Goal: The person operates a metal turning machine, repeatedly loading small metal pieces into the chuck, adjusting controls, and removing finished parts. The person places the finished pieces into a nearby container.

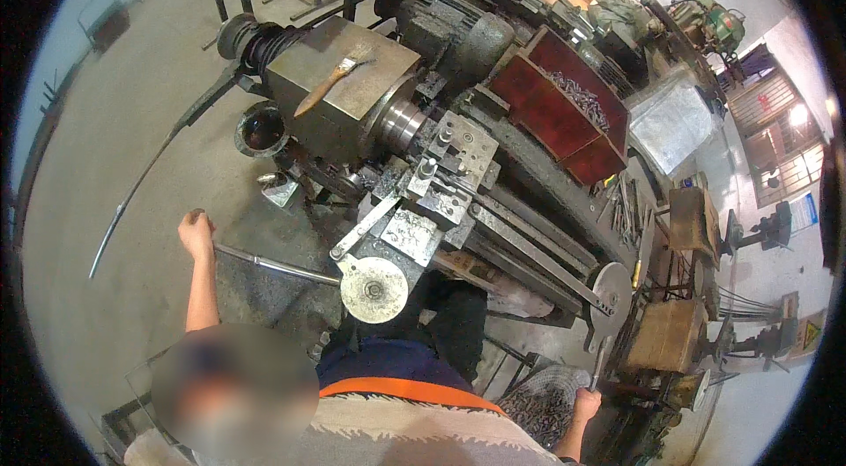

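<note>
In front of me stands a small oily lathe, its bright round spindle end (401,124) facing the tool slide (434,201). My left hand (196,235) is closed at the left; anything inside its fingers is too small to make out. Beside that wrist ends a long metal lever (286,268), which runs to a pale round disc (374,290) at the front of the slide. At the lower right, my right hand (586,403) is wrapped round the end of a lever handle (602,362). This handle hangs from a rounded plate (610,297) joined to a long flat bar (538,256).
A wooden-handled brush (330,85) lies on the headstock cover. Behind the bed, a dark red bin (551,113) holds many small metal pieces. A sack of metal pieces (542,400) sits near my right hand. A long thin rod (132,188) juts out at the left.
</note>
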Demonstrator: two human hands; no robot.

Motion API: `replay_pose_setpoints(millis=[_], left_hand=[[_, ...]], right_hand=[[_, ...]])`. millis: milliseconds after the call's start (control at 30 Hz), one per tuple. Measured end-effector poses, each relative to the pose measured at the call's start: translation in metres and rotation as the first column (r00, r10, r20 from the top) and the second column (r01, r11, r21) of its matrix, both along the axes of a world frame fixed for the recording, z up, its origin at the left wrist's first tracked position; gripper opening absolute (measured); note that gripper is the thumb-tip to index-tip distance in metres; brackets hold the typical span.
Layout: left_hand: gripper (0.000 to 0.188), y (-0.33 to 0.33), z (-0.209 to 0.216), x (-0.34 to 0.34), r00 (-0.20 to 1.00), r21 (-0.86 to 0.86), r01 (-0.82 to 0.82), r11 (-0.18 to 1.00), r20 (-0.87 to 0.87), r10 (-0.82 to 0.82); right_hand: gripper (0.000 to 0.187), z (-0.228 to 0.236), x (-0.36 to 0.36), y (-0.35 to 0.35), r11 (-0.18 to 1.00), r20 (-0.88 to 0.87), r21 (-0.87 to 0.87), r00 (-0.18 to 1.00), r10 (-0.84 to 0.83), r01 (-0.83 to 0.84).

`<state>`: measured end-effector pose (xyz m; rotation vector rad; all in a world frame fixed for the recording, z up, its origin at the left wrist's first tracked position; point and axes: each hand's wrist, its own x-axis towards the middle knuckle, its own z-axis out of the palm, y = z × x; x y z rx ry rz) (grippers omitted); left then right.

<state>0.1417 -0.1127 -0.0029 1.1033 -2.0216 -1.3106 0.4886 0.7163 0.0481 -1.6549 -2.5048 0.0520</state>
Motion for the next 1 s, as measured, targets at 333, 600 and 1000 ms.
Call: replay_pose_setpoints(millis=[333, 600, 1000], left_hand=[[0.028, -0.012, -0.002, 0.017, 0.988, 0.141, 0.068, 0.988, -0.15, -0.047], [0.013, 0.045, -0.012, -0.016, 0.935, 0.436, -0.198, 0.878, -0.185, 0.303], [0.011, 0.117, 0.017, -0.149, 0.967, 0.352, 0.243, 0.904, -0.164, -0.196]], right_hand=[[0.034, 0.002, -0.009, 0.01, 0.997, 0.099, 0.06, 0.993, -0.064, 0.058], [0.032, -0.025, 0.005, 0.149, 0.943, 0.207, 0.251, 0.964, 0.166, -0.217], [0.033, -0.039, 0.022, 0.098, 0.978, 0.203, 0.206, 0.977, -0.06, 0.018]])
